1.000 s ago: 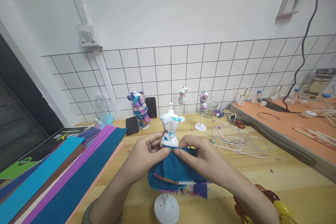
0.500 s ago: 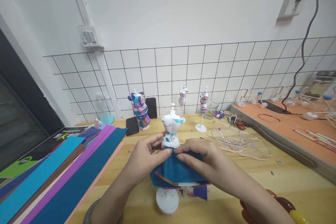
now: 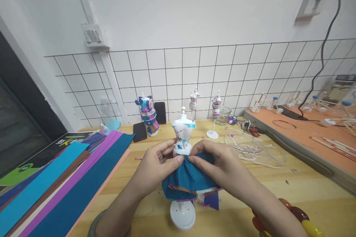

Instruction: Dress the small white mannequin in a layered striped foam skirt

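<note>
In front of me a small white dress form [image 3: 184, 133] with blue and teal paint-like patches stands on a round white base [image 3: 183, 215]. A gathered teal skirt [image 3: 191, 177] with orange, purple and white layers at its hem hangs around its hips. My left hand [image 3: 164, 159] pinches the waist edge of the skirt from the left, fingers partly behind the form. From the right, my right hand [image 3: 211, 159] pinches the same edge with thumb and forefinger, close to my left thumb.
Strips of coloured sheet [image 3: 91, 185] lie on the left. Behind stand a dressed mannequin [image 3: 148, 114], two white mannequins, one at right [image 3: 216, 109], and phones [image 3: 139, 132]. Loose pale cords [image 3: 250, 150] lie right, beside an orange board [image 3: 303, 133] with wooden-stick models. A beaded bracelet [image 3: 300, 214] sits near right.
The dress form has shifted slightly right and its base has tilted more into view. Both hands keep their pinch on the skirt, whose front folds have moved a little.
</note>
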`<state>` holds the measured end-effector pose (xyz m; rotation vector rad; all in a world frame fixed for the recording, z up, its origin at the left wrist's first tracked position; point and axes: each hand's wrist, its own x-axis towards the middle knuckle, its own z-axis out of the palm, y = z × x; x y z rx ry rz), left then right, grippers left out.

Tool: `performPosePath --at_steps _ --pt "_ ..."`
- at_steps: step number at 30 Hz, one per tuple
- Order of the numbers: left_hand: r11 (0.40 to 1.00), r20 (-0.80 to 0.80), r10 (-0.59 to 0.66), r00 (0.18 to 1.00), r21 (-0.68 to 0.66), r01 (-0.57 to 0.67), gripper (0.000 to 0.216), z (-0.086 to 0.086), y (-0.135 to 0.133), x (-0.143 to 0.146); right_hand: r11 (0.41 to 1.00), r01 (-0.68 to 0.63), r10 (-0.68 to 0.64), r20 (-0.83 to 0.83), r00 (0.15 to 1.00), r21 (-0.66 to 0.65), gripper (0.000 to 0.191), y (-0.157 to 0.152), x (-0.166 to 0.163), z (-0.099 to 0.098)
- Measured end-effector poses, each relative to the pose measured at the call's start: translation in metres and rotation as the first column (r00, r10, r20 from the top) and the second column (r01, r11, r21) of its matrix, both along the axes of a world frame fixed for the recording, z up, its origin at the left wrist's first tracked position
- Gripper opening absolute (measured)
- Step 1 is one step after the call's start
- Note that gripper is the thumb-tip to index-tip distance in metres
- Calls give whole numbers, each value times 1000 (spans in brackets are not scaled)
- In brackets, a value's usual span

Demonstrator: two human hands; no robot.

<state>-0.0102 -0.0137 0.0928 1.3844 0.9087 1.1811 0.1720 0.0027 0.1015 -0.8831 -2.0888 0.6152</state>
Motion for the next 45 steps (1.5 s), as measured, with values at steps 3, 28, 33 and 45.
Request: performPosePath --at_steps 3,28,33,45 --pt "1000 0 3 1000 4 -3 36 2 -1 0 1000 10 -10 -3 1000 -3 6 0 0 0" --pt "981 -71 195 978 4 -196 42 -6 1 6 984 -4 23 105 994 -177 16 3 11 7" --pt "993 -6 119 993 3 -119 42 -6 2 6 990 -9 27 125 992 -142 16 3 8 3" --pt "1000 61 11 998 16 -12 45 -6 4 3 996 78 -67 192 979 -47 20 2 4 1"
